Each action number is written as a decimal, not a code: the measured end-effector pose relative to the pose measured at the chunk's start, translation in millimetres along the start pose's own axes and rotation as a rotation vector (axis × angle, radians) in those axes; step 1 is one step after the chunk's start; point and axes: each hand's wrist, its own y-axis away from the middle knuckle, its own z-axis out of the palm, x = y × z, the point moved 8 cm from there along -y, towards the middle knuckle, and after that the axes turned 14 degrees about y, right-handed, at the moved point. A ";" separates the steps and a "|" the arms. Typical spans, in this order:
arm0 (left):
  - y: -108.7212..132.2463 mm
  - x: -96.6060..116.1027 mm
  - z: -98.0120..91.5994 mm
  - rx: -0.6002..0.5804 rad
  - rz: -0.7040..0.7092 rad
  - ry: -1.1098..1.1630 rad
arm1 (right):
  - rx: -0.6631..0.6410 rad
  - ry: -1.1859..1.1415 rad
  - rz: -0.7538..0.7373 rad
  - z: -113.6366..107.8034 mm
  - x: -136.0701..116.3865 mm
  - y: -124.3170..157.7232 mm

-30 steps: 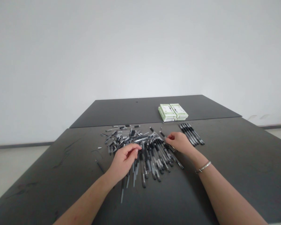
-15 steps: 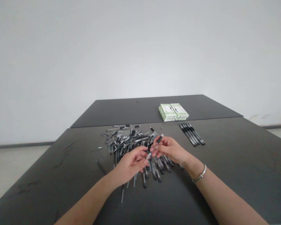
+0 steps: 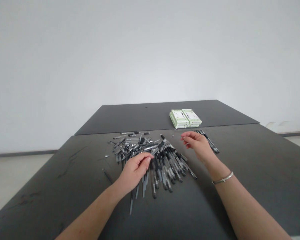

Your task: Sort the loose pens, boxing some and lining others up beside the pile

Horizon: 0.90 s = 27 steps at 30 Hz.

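My left hand (image 3: 136,168) is closed over the near side of a pile of pen parts. Between its thumb and forefinger is a clear pen barrel (image 3: 156,151) with a black grip, slanting up to the right. My right hand (image 3: 196,144), with a silver bangle at the wrist, hangs to the right of the pile. Its fingers are bent and slightly apart, with nothing visible in them. A tiny metal pen tip (image 3: 172,135) lies just left of its fingertips. Behind that hand, a row of pens (image 3: 210,142) is partly hidden.
The pile of pen parts (image 3: 170,163) spreads over the middle of the dark table (image 3: 72,186). Green-and-white boxes (image 3: 186,118) are stacked farther back, beyond the table seam. A lone dark pen piece (image 3: 107,176) lies left of the pile.
My right hand has let go of the pen barrel and moved right and away from me, now covering part of the pen row. My left hand keeps the barrel, slightly farther left and higher.
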 end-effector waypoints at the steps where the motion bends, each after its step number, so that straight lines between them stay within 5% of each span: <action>1: 0.0 0.1 -0.8 0.007 0.000 0.006 | 0.045 0.122 0.012 -7.9 4.7 -3.7; 5: -0.2 0.1 -3.2 0.032 0.002 0.057 | -0.012 0.714 -0.088 -7.8 6.1 -7.2; 8: -0.8 0.1 -4.2 0.041 0.005 0.091 | -0.155 0.925 -0.131 5.9 7.0 -0.9; 20: -1.5 1.7 -6.0 0.059 0.014 0.066 | -0.323 1.095 -0.146 17.0 17.3 4.3; 27: -3.4 0.5 -14.4 0.120 0.031 0.139 | -0.261 1.074 -0.195 21.4 13.8 4.2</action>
